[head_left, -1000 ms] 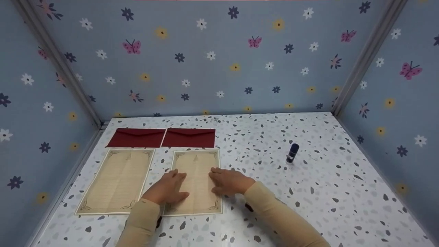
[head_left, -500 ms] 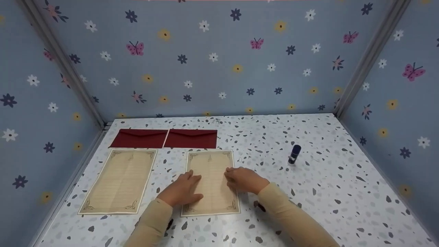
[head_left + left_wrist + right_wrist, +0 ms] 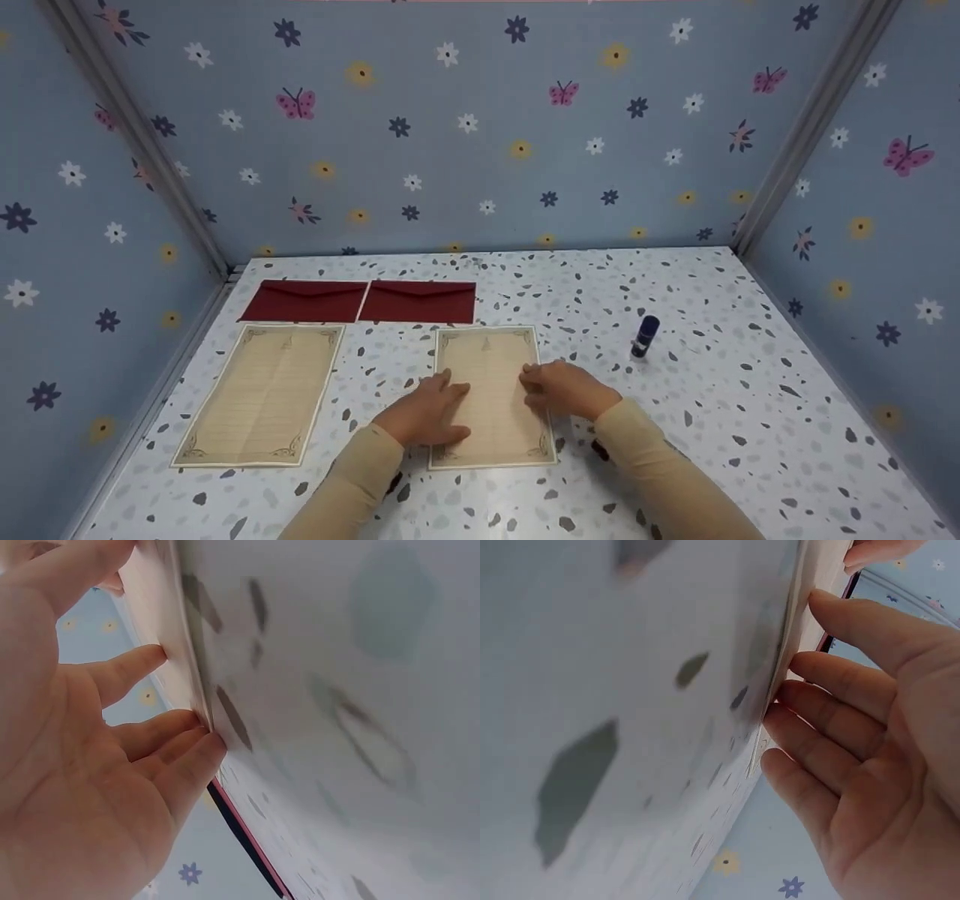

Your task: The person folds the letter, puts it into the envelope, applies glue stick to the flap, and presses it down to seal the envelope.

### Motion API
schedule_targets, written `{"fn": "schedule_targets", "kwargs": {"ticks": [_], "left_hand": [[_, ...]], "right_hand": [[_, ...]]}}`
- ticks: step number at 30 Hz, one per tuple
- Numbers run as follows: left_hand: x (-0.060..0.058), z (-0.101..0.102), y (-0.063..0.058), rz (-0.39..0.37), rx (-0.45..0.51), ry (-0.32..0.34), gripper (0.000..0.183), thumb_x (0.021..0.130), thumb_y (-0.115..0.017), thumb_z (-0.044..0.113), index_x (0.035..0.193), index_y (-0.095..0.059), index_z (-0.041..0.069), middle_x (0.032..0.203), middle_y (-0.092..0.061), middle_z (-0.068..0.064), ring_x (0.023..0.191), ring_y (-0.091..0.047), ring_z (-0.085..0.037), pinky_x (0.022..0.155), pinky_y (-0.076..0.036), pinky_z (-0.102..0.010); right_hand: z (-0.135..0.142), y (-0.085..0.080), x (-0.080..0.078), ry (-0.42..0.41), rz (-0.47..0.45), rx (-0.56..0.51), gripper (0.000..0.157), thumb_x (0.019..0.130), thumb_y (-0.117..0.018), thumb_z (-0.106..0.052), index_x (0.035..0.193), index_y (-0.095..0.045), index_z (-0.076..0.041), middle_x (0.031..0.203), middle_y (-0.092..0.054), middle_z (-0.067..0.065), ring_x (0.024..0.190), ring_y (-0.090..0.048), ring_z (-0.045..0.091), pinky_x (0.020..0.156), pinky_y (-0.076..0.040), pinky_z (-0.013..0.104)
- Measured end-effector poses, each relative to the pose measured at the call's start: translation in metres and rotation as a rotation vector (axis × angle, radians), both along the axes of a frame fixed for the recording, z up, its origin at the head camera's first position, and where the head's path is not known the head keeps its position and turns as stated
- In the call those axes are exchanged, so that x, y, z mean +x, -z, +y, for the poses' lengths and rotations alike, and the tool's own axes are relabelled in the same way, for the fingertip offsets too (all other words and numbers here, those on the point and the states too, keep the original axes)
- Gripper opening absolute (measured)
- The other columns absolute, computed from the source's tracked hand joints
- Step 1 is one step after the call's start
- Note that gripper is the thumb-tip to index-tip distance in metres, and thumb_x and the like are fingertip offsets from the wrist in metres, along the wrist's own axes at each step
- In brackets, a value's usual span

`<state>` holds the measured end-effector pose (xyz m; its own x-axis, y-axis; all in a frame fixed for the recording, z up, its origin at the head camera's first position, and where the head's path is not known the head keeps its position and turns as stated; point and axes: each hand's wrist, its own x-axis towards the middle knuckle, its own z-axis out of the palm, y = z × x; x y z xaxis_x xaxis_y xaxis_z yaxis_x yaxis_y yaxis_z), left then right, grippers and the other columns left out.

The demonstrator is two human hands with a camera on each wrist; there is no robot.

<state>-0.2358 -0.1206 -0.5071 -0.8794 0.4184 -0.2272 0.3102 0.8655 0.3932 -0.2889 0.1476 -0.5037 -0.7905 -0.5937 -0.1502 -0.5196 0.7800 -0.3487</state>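
A cream sheet of letter paper (image 3: 491, 360) with a decorated border lies flat at the middle of the table. My left hand (image 3: 426, 411) rests on its left side, fingers spread and thumb on the lower part. Along the right edge, my right hand (image 3: 570, 388) touches the sheet with its fingertips. In the left wrist view, the fingertips of the left hand (image 3: 97, 757) meet the paper's edge. The right wrist view has the right hand (image 3: 877, 727) with extended fingers against the opposite edge. Neither hand is curled round anything.
A matching letter sheet (image 3: 259, 397), creased down its middle, lies to the left. Two dark red envelopes, the left envelope (image 3: 304, 301) and the right envelope (image 3: 418, 302), lie side by side behind. A dark blue glue stick (image 3: 645, 336) stands at right on the speckled table (image 3: 720, 420).
Both hands have slid the middle sheet to the right across the table, widening the gap from the left sheet. The envelopes, left sheet and glue stick stay in place.
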Motion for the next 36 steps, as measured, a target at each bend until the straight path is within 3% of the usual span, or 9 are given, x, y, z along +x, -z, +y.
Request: {"fn": "schedule_targets", "kwargs": {"ticks": [3, 7, 9, 11, 14, 16, 21, 30, 36], "left_hand": [[-0.003, 0.007, 0.001, 0.021, -0.015, 0.038, 0.075, 0.091, -0.071, 0.043, 0.152, -0.043, 0.01, 0.158, -0.026, -0.026, 0.145, -0.026, -0.042, 0.112, -0.033, -0.055], [-0.005, 0.017, 0.001, 0.042, -0.038, 0.067, 0.075, 0.092, -0.069, 0.046, 0.152, -0.043, 0.009, 0.158, -0.027, -0.026, 0.145, -0.027, -0.041, 0.111, -0.036, -0.053], [-0.005, 0.022, 0.001, 0.045, -0.046, 0.065, 0.075, 0.092, -0.069, 0.047, 0.152, -0.043, 0.01, 0.158, -0.027, -0.025, 0.145, -0.027, -0.04, 0.111, -0.036, -0.052], [-0.005, 0.027, 0.001, 0.045, -0.053, 0.056, 0.075, 0.092, -0.069, 0.048, 0.152, -0.043, 0.012, 0.159, -0.027, -0.024, 0.145, -0.028, -0.039, 0.111, -0.037, -0.051], [-0.007, 0.033, -0.001, 0.049, -0.084, 0.048, 0.076, 0.092, -0.067, 0.05, 0.153, -0.042, 0.013, 0.159, -0.027, -0.022, 0.146, -0.027, -0.038, 0.111, -0.036, -0.05], [-0.008, 0.037, -0.002, 0.046, -0.102, 0.048, 0.076, 0.093, -0.067, 0.05, 0.154, -0.041, 0.013, 0.16, -0.026, -0.022, 0.146, -0.026, -0.037, 0.111, -0.036, -0.05], [-0.012, 0.043, -0.003, 0.028, -0.115, 0.056, 0.077, 0.093, -0.066, 0.05, 0.155, -0.038, 0.014, 0.161, -0.023, -0.022, 0.147, -0.024, -0.037, 0.112, -0.035, -0.05], [-0.018, 0.048, -0.004, 0.016, -0.114, 0.048, 0.076, 0.093, -0.065, 0.049, 0.156, -0.038, 0.016, 0.162, -0.022, -0.02, 0.149, -0.021, -0.035, 0.114, -0.033, -0.05], [-0.011, 0.05, -0.004, 0.028, -0.082, 0.042, 0.073, 0.094, -0.066, 0.045, 0.154, -0.04, 0.012, 0.162, -0.024, -0.019, 0.149, -0.021, -0.034, 0.115, -0.031, -0.049]], "right_hand": [[0.008, 0.0, -0.001, -0.007, -0.001, -0.026, 0.015, 0.093, -0.073, -0.021, 0.088, -0.064, -0.01, 0.1, -0.069, 0.009, 0.07, -0.048, 0.012, 0.068, -0.047, 0.032], [0.018, 0.002, -0.002, 0.001, -0.011, -0.045, 0.024, 0.093, -0.074, -0.019, 0.078, -0.056, -0.013, 0.072, -0.051, 0.002, 0.064, -0.044, 0.01, 0.061, -0.043, 0.03], [0.022, 0.002, -0.002, 0.021, -0.02, -0.04, 0.02, 0.092, -0.074, -0.019, 0.08, -0.059, -0.015, 0.078, -0.059, 0.002, 0.065, -0.045, 0.01, 0.063, -0.045, 0.03], [0.026, 0.001, -0.002, 0.053, -0.028, -0.031, 0.008, 0.092, -0.074, -0.019, 0.091, -0.069, -0.013, 0.099, -0.07, 0.007, 0.071, -0.052, 0.011, 0.07, -0.05, 0.031], [0.03, -0.001, -0.003, 0.097, -0.043, -0.023, 0.027, 0.091, -0.074, -0.019, 0.118, -0.073, -0.012, 0.134, -0.063, 0.011, 0.086, -0.06, 0.015, 0.086, -0.053, 0.035], [0.033, -0.002, -0.003, 0.124, -0.059, -0.026, 0.04, 0.091, -0.074, -0.018, 0.13, -0.067, -0.012, 0.144, -0.054, 0.01, 0.103, -0.064, 0.022, 0.097, -0.05, 0.04], [0.038, -0.003, -0.005, 0.142, -0.08, -0.052, 0.042, 0.092, -0.074, -0.017, 0.133, -0.065, -0.011, 0.145, -0.053, 0.01, 0.128, -0.055, 0.032, 0.106, -0.044, 0.045], [0.042, -0.005, -0.009, 0.169, -0.077, -0.055, 0.04, 0.093, -0.073, -0.016, 0.132, -0.066, -0.011, 0.144, -0.054, 0.009, 0.129, -0.054, 0.03, 0.106, -0.044, 0.044], [0.042, -0.004, -0.009, 0.148, -0.056, -0.051, 0.04, 0.093, -0.073, -0.014, 0.132, -0.066, -0.01, 0.143, -0.054, 0.012, 0.129, -0.054, 0.031, 0.107, -0.043, 0.045]]}}
